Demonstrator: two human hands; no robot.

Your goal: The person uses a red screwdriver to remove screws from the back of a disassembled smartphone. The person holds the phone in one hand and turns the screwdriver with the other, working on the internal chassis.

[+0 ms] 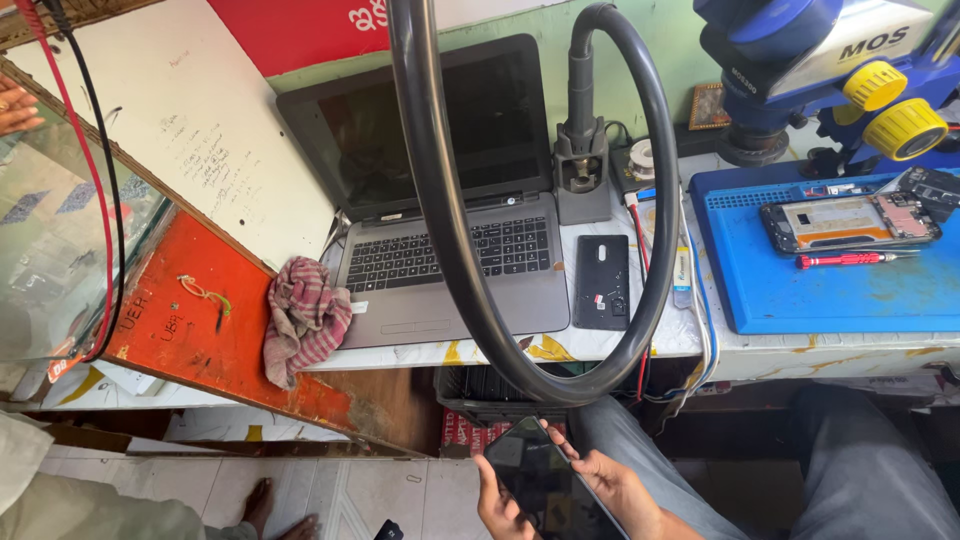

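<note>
Low in the head view, both my hands hold a dark smartphone (pixel 545 480) with a blank screen, above my lap. My left hand (pixel 497 505) grips its left edge. My right hand (pixel 615 485) grips its right edge, fingers curled over the side. On the bench above lie a second black phone (pixel 602 282), face down, and an opened phone (pixel 850 220) with its insides showing on a blue work mat (pixel 830 285).
An open grey laptop (pixel 450 190) stands on the bench, a checked rag (pixel 305 318) at its left. A thick black hose (pixel 450 230) loops in front. A red screwdriver (pixel 850 260) lies on the mat below a blue microscope (pixel 830 70). Someone's bare foot (pixel 270 510) rests on the tiled floor.
</note>
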